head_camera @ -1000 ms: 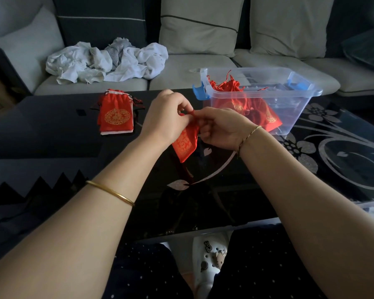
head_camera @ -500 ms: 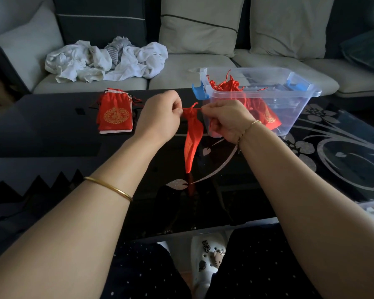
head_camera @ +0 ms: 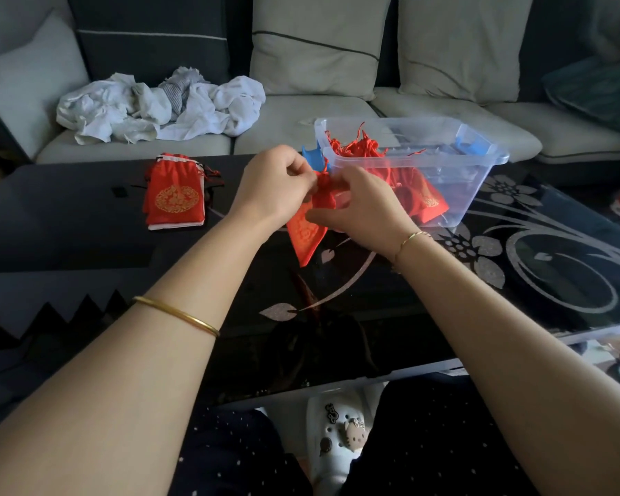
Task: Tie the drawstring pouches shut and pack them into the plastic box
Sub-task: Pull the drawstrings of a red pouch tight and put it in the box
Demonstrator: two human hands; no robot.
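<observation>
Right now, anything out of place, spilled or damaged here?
Nothing spilled or damaged. Left hand and right hand hold one red pouch at its neck; plastic box and pouch stack sit orderly. Only untidy spot: crumpled white cloth heap on the sofa.

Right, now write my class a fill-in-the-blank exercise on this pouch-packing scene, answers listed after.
The left hand and right hand together hold one ___ fabric drawstring pouch.
Other packed pouches lie ___ the clear plastic box.
The crumpled ___ cloth lies on the grey sofa.
The flat stack of gold-patterned pouches lies on the black glass table, to the ___ of both hands.
Missing words: red; inside; white; left.
</observation>
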